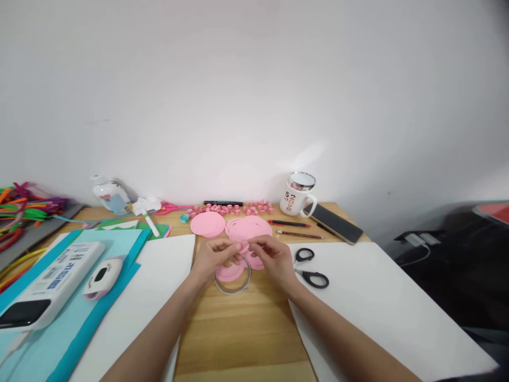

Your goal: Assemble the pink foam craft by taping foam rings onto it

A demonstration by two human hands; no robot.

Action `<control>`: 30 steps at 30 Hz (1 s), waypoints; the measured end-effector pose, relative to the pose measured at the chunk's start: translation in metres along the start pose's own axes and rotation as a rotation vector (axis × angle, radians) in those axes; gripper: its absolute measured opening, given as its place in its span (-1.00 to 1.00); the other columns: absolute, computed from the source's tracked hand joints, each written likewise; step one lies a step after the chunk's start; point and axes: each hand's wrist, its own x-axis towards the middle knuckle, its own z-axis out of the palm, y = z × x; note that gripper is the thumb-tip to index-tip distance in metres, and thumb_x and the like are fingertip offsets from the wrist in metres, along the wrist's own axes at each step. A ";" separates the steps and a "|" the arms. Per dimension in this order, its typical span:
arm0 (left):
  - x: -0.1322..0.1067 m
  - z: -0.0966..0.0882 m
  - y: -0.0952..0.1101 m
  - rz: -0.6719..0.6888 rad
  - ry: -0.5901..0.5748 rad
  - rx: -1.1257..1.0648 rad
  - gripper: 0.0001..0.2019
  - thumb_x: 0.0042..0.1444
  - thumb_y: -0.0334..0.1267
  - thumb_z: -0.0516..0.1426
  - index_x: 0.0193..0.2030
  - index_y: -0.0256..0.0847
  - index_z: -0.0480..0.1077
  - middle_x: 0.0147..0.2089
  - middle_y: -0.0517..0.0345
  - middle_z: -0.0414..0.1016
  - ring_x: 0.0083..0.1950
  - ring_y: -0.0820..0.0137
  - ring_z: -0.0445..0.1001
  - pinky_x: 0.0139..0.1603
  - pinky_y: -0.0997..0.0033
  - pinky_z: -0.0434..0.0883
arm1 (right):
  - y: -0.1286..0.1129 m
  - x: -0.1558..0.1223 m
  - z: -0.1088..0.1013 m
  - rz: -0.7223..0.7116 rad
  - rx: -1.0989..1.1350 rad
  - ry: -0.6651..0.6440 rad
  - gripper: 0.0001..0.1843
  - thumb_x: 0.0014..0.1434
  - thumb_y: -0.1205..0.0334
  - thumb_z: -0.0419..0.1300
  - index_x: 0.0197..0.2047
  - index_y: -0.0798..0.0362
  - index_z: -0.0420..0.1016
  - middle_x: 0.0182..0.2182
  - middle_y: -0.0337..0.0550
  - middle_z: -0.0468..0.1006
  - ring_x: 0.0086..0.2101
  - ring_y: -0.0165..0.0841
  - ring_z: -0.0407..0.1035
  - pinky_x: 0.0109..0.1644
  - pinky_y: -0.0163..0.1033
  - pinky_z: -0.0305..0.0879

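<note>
My left hand (214, 258) and my right hand (275, 258) meet over the middle of the table, fingertips pinched. Between them is a small curled piece of pink paper (244, 245), held from both sides; its exact shape is partly hidden by my fingers. Below them a thin ring of tape (234, 291) lies partly over a pink paper disc (228, 274). Just behind the hands spread more pink paper circles (250, 227), with another stack of circles (208, 224) to the left. Black-handled scissors (316, 279) lie close to my right wrist on white paper.
Small pink paper curls (226, 210) line the back. A mug (298, 195), a phone (336, 223) and a pencil (300, 234) sit at right. Leftward are a glue bottle (111, 195), a white marker (151, 224), a white device (51, 281) and pipe cleaners (29, 209).
</note>
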 end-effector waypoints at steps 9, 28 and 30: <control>-0.006 0.008 0.009 0.039 -0.101 0.166 -0.84 -0.18 -0.21 0.25 -0.51 -0.29 0.52 -0.56 0.07 0.54 -0.54 0.41 0.47 -0.44 0.48 0.42 | -0.006 0.005 0.001 0.343 0.256 -0.143 -0.79 -0.02 0.12 0.21 -0.39 0.11 0.50 -0.56 -0.25 0.48 -0.57 -0.48 0.33 -0.45 -0.35 0.30; -0.005 0.011 0.006 -0.009 0.026 0.060 -0.76 -0.23 -0.23 0.29 -0.39 -0.33 0.51 -0.51 0.06 0.56 -0.53 0.39 0.51 -0.56 0.57 0.35 | -0.007 0.003 -0.001 0.149 0.161 -0.173 -0.75 0.04 0.06 0.15 -0.46 0.07 0.48 -0.37 -0.16 0.44 -0.50 -0.47 0.32 -0.44 -0.34 0.32; -0.005 0.011 0.006 -0.007 0.081 0.050 -0.78 -0.26 -0.23 0.30 -0.43 -0.32 0.52 -0.58 0.10 0.54 -0.57 0.42 0.48 -0.63 0.60 0.28 | -0.009 0.002 0.000 0.197 0.232 -0.176 -0.73 0.06 0.04 0.13 -0.43 0.07 0.47 -0.38 -0.18 0.43 -0.55 -0.49 0.33 -0.45 -0.33 0.34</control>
